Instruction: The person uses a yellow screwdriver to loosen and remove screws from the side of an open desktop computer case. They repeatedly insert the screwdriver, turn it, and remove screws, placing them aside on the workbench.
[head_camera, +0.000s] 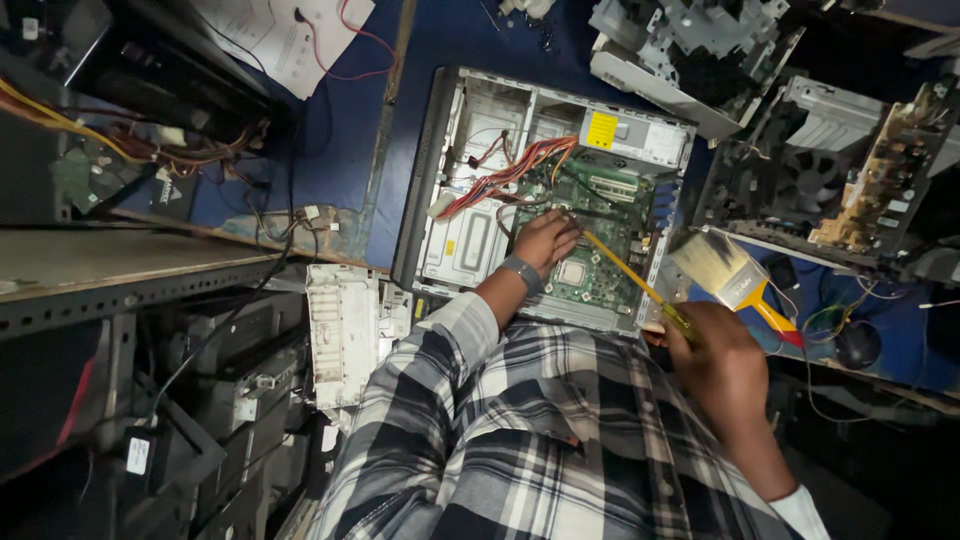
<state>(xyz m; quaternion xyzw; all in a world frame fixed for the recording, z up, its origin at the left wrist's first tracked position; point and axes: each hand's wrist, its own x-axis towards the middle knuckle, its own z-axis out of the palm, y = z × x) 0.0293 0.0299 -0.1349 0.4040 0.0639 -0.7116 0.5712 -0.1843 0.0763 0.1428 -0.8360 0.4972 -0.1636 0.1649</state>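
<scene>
An opened desktop computer case lies on a blue bench, its green motherboard exposed. My left hand rests on the motherboard, fingers closed near the screwdriver's tip. My right hand grips the handle of a long yellow-shafted screwdriver, which runs diagonally up-left to the board beside my left fingers. A paintbrush with pale bristles and a yellow and red handle lies just right of the case, above my right hand. A bundle of red, orange and yellow wires crosses the case.
Dismantled machine chassis and a circuit board assembly crowd the right. A metal shelf edge runs at left with stacked units below. A white panel stands by the case. Papers and loose cables lie at top left.
</scene>
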